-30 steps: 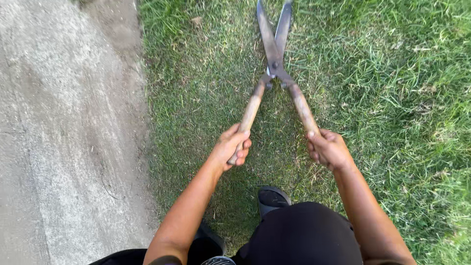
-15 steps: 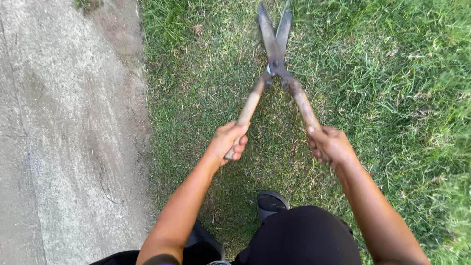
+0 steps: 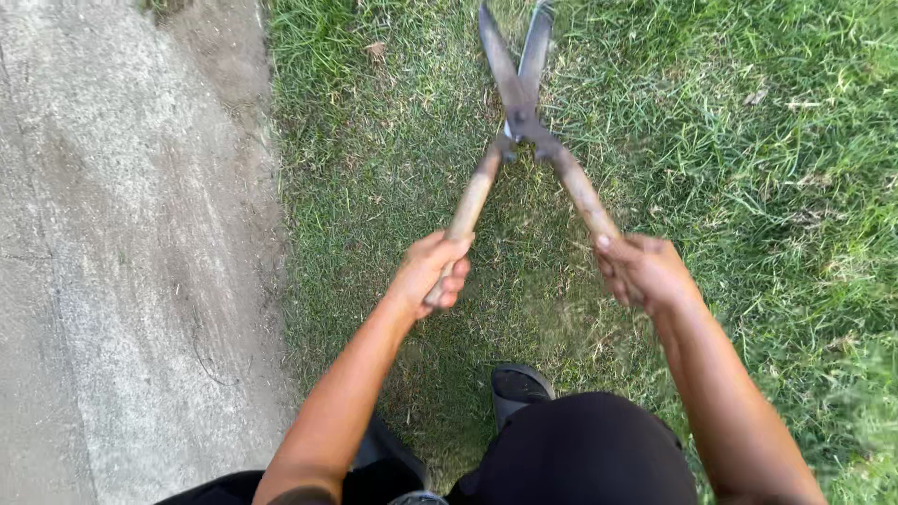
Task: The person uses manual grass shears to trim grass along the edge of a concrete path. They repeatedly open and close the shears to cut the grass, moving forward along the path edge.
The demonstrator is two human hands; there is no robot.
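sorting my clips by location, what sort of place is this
Outdoors, most likely a garden or yard lawn beside a path. Grass covers the ground, a bare concrete strip borders it, and the left hand and right hand hold long-handled hedge shears over the turf.

Dark grey blades (image 3: pixel 517 70) meet tan wooden handles (image 3: pixel 472 201) on the shears. Green grass (image 3: pixel 748 187) borders pale grey concrete (image 3: pixel 112 262). A black sandal (image 3: pixel 517 388) sits below.

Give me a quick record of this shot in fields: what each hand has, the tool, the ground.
left hand: closed around the left wooden handle
right hand: closed around the right wooden handle
tool: garden shears, blades slightly apart, pointing away over the grass
ground: grass on the right, bare concrete strip on the left
foot: dark shoe on the grass
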